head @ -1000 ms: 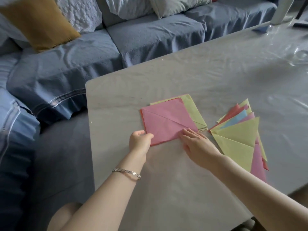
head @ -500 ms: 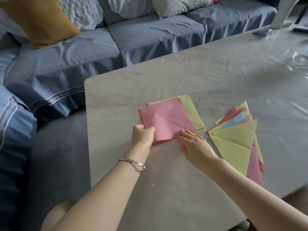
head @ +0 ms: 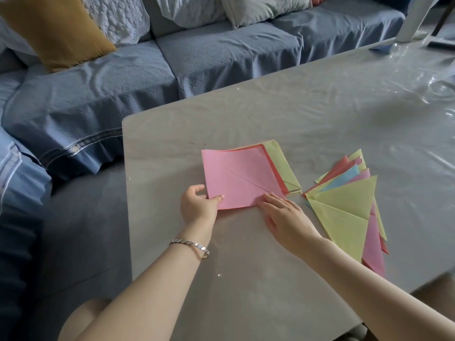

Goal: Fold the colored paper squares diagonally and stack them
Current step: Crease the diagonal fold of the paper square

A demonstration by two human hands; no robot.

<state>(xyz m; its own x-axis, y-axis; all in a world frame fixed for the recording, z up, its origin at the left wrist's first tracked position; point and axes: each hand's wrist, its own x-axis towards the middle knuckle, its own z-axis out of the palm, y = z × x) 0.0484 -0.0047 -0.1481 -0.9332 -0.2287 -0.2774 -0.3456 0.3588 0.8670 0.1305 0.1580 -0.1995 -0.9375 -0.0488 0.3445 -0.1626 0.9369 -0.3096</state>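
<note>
Head view: the pink paper square (head: 236, 175) lies flat on top of a stack of unfolded squares (head: 279, 163), just ahead of both grips. A diagonal crease line runs across it toward the right grip's fingertips. The left grip (head: 199, 205) grasps the sheet's near left corner, thumb on top of the paper and fingers curled at its edge. The right grip (head: 288, 222) is released and flat, its straight fingertips (head: 269, 199) pressing the sheet's near right corner down. Under the pink sheet, a red edge and yellow-green sheets show on the side ahead of the right grip. Just to the right of the right grip lies a fanned pile of folded triangles (head: 344, 207), yellow-green on top with pink, blue and red beneath, parted from the stack by a narrow gap. Everything rests on the pale grey table (head: 270, 114). A silver bracelet (head: 190, 244) circles the wrist behind the left grip. Well ahead of the grips, past the table's far edge, stands a blue sofa (head: 197, 60) with a mustard cushion (head: 54, 28).
</note>
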